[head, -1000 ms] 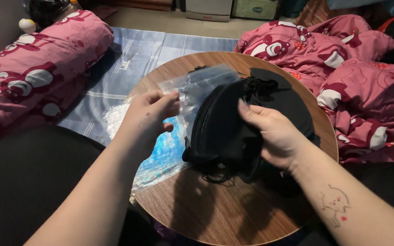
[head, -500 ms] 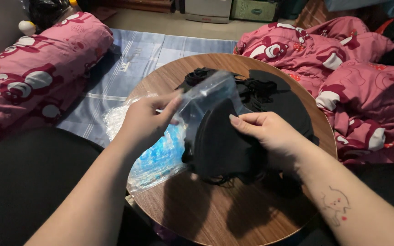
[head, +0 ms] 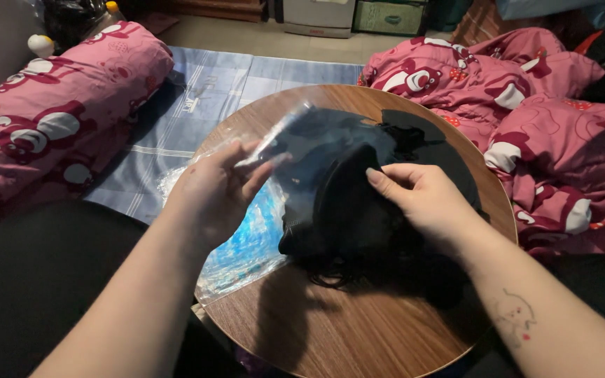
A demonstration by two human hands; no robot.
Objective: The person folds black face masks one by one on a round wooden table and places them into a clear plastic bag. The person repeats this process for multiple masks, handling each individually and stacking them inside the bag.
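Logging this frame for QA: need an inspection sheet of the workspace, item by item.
Surface: round wood-grain table, front part bare.
Job's things: clear plastic bag pulled over a black fabric piece; more black pieces behind.
Clutter: blue-printed plastic packets at the table's left edge.
Hands: left hand pinches the bag; right hand grips the black piece.
Cables: nothing seen.
Surroundings: pink cartoon-print bedding on both sides, blue checked mat behind.

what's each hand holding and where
Left hand pinches the clear plastic bag by its open edge; right hand grips the black bundle at its top.
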